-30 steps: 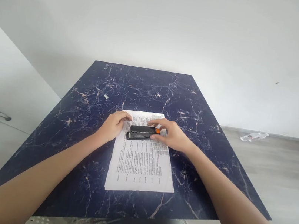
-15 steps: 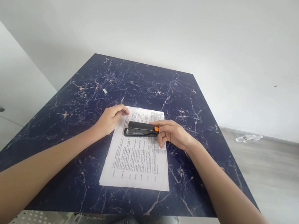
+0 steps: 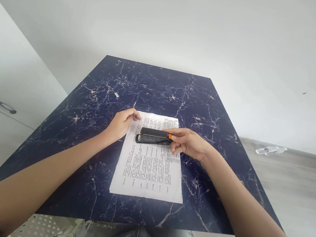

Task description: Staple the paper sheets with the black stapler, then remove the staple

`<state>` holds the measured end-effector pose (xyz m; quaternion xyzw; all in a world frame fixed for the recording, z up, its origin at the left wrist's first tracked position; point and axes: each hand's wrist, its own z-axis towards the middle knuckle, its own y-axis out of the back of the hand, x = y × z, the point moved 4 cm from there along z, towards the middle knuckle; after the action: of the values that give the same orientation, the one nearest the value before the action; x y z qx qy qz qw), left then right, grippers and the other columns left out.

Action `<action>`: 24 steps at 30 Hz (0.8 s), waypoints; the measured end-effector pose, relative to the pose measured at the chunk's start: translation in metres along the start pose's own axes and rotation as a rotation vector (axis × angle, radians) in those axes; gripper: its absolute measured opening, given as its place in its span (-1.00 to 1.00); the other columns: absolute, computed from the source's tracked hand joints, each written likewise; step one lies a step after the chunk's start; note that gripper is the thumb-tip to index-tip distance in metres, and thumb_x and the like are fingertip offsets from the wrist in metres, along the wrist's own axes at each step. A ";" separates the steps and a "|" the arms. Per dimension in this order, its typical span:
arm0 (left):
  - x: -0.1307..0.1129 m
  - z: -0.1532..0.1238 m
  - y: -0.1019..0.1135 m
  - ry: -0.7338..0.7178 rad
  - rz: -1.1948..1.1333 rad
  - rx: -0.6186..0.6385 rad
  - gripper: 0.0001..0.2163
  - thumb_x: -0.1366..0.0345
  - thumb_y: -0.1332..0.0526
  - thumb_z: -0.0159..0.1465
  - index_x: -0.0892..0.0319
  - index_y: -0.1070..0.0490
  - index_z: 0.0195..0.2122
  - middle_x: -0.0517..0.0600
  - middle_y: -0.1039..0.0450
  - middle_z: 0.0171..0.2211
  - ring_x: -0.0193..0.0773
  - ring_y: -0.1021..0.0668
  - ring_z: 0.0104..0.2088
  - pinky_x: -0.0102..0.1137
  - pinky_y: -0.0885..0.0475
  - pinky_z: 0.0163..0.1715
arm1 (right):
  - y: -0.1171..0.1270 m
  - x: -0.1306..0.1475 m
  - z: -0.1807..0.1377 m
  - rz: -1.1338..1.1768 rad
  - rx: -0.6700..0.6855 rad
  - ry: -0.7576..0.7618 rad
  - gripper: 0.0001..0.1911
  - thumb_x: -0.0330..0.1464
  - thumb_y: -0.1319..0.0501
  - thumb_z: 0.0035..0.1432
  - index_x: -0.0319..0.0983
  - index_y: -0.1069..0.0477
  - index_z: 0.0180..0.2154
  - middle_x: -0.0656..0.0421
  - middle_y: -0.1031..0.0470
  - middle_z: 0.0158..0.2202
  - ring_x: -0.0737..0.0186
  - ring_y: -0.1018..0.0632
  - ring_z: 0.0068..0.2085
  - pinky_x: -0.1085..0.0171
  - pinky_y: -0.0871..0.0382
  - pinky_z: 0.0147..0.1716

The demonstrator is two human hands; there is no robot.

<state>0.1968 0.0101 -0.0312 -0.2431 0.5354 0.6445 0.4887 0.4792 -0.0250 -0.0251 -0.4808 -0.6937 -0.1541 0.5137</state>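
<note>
Head cam looks down at a dark blue bench (image 3: 87, 171) w/ white marble-like lines. A white paper sheet (image 3: 150, 172) full of small print lies flat near the middle. A black stapler (image 3: 153, 137) w/ an orange end lies on its side across the top part of the sheet, long way going left to right. Right hand (image 3: 188, 143) is pinched on the orange end of the stapler, thumb & fingers closed on it. Left hand (image 3: 121, 123) sits at the top left corner of the sheet, fingers bent & touching the paper edge, just beside the stapler's left end, not on it. Both hands are apart, w/ the stapler between them. A tiny white bit (image 3: 116, 95) lies on the bench, further back & left. A clear plastic bottle (image 3: 270, 150) lies on the grey floor at right, well apart from the bench.
</note>
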 end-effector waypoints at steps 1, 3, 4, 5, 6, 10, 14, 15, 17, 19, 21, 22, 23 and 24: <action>0.000 0.000 0.000 0.000 0.001 -0.001 -0.72 0.51 -0.04 0.28 0.11 -0.54 -0.27 0.02 -0.64 -0.22 -0.19 -0.63 -0.19 -0.24 -0.47 -0.01 | 0.000 -0.001 0.000 0.001 -0.008 -0.015 -0.52 -0.46 -0.36 0.23 -0.26 -0.57 0.19 0.06 -0.70 -0.27 0.25 -0.68 -0.40 0.26 -0.72 -0.32; -0.001 0.000 0.000 0.001 0.008 -0.004 -0.72 0.50 -0.04 0.29 0.11 -0.54 -0.26 0.02 -0.64 -0.22 -0.19 -0.63 -0.18 -0.23 -0.47 0.00 | 0.000 -0.001 0.001 -0.006 -0.020 -0.034 -0.53 -0.47 -0.37 0.21 -0.25 -0.59 0.16 0.07 -0.69 -0.29 0.25 -0.68 -0.40 0.26 -0.72 -0.31; -0.001 0.000 0.001 0.002 0.011 -0.006 -0.71 0.50 -0.04 0.30 0.11 -0.54 -0.26 0.02 -0.64 -0.22 -0.19 -0.63 -0.18 -0.23 -0.46 0.01 | -0.001 -0.001 0.000 -0.015 -0.025 -0.035 -0.54 -0.46 -0.37 0.21 -0.24 -0.60 0.15 0.07 -0.68 -0.28 0.25 -0.67 -0.39 0.26 -0.72 -0.30; -0.002 0.000 0.001 0.003 0.010 -0.008 -0.71 0.50 -0.03 0.30 0.11 -0.54 -0.26 0.02 -0.64 -0.22 -0.19 -0.63 -0.18 -0.23 -0.46 0.00 | -0.001 -0.001 -0.001 -0.034 -0.027 -0.030 -0.55 -0.45 -0.37 0.20 -0.24 -0.60 0.15 0.08 -0.68 -0.29 0.25 -0.67 -0.39 0.24 -0.71 -0.29; -0.002 0.000 0.002 0.006 0.005 -0.010 -0.71 0.50 -0.02 0.30 0.11 -0.54 -0.27 0.02 -0.64 -0.22 -0.20 -0.63 -0.19 -0.23 -0.46 0.00 | -0.002 0.000 -0.002 -0.065 -0.025 -0.015 -0.55 -0.42 -0.37 0.22 -0.23 -0.59 0.15 0.09 -0.67 -0.30 0.24 -0.65 -0.40 0.22 -0.70 -0.30; -0.004 0.001 0.004 0.022 -0.024 -0.027 -0.71 0.50 -0.03 0.30 0.11 -0.53 -0.28 0.02 -0.63 -0.24 -0.20 -0.62 -0.22 -0.24 -0.46 -0.04 | -0.010 0.010 -0.006 -0.429 -0.077 0.204 -0.56 -0.20 -0.27 0.37 -0.19 -0.55 0.20 0.18 -0.56 -0.44 0.25 -0.49 -0.50 0.14 -0.58 -0.38; -0.013 -0.002 0.007 -0.013 -0.024 -0.067 -0.75 0.44 -0.06 0.37 0.10 -0.54 -0.27 0.02 -0.62 -0.24 -0.17 -0.62 -0.16 -0.22 -0.46 0.01 | -0.030 0.015 -0.004 -1.010 -0.217 0.541 -0.61 -0.14 -0.45 0.19 -0.17 -0.60 0.00 0.09 -0.63 -0.18 0.08 -0.55 -0.20 0.07 -0.51 -0.19; -0.016 -0.004 0.008 -0.036 -0.031 -0.094 -0.76 0.42 -0.07 0.39 0.09 -0.53 -0.25 0.02 -0.62 -0.21 -0.16 -0.62 -0.12 -0.20 -0.46 0.05 | -0.035 0.014 -0.002 -1.094 -0.251 0.598 -0.64 -0.17 -0.47 0.15 -0.17 -0.60 -0.06 0.09 -0.63 -0.18 0.03 -0.54 -0.14 0.04 -0.50 -0.15; -0.022 -0.006 0.010 -0.074 -0.078 -0.156 -0.80 0.37 -0.10 0.42 0.08 -0.53 -0.21 0.03 -0.63 -0.11 -0.14 -0.61 0.00 -0.17 -0.43 0.17 | -0.043 0.012 -0.002 -1.155 -0.312 0.697 -0.73 -0.21 -0.46 0.18 -0.17 -0.59 -0.12 0.10 -0.62 -0.23 0.00 -0.53 -0.11 0.01 -0.50 -0.11; -0.023 -0.006 0.010 -0.054 -0.215 -0.194 -0.84 0.29 -0.14 0.46 0.08 -0.53 -0.16 0.05 -0.61 0.03 -0.11 -0.59 0.13 -0.13 -0.40 0.27 | -0.047 0.012 -0.006 -1.130 -0.379 0.809 -0.81 -0.26 -0.38 0.28 -0.16 -0.58 -0.09 0.08 -0.62 -0.18 0.01 -0.56 -0.11 0.00 -0.54 -0.11; -0.019 -0.004 0.006 0.053 -0.434 -0.151 -0.81 0.18 -0.14 0.49 0.08 -0.53 -0.12 0.09 -0.59 0.11 -0.06 -0.58 0.20 -0.09 -0.44 0.27 | -0.048 0.014 -0.014 -1.123 -0.460 0.955 -0.79 -0.36 -0.27 0.35 -0.13 -0.58 -0.01 0.05 -0.60 -0.04 0.01 -0.60 -0.03 -0.04 -0.58 -0.04; -0.017 -0.003 0.002 0.130 -0.549 -0.084 -0.77 0.11 -0.13 0.50 0.09 -0.53 -0.12 0.12 -0.59 0.12 -0.03 -0.59 0.19 -0.08 -0.49 0.23 | -0.048 0.015 -0.018 -1.138 -0.502 1.024 -0.74 -0.42 -0.22 0.37 -0.10 -0.58 0.03 0.04 -0.58 0.02 -0.01 -0.61 0.03 -0.06 -0.59 0.01; -0.015 -0.002 -0.003 0.208 -0.649 0.005 -0.71 0.04 -0.12 0.51 0.10 -0.53 -0.12 0.16 -0.59 0.11 -0.01 -0.62 0.16 -0.07 -0.55 0.18 | -0.047 0.016 -0.022 -1.169 -0.536 1.086 -0.68 -0.46 -0.18 0.38 -0.06 -0.58 0.05 0.04 -0.56 0.06 -0.02 -0.60 0.10 -0.09 -0.59 0.06; -0.014 -0.002 -0.008 0.276 -0.724 0.100 -0.65 -0.02 -0.11 0.51 0.12 -0.53 -0.12 0.20 -0.60 0.09 0.02 -0.64 0.13 -0.07 -0.59 0.12 | -0.047 0.015 -0.025 -1.211 -0.556 1.136 -0.63 -0.50 -0.16 0.38 -0.03 -0.59 0.06 0.05 -0.55 0.08 -0.05 -0.58 0.15 -0.12 -0.58 0.11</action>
<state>0.2093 0.0030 -0.0242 -0.4764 0.5066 0.3648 0.6191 0.4547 -0.0582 0.0121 0.0121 -0.4063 -0.7802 0.4755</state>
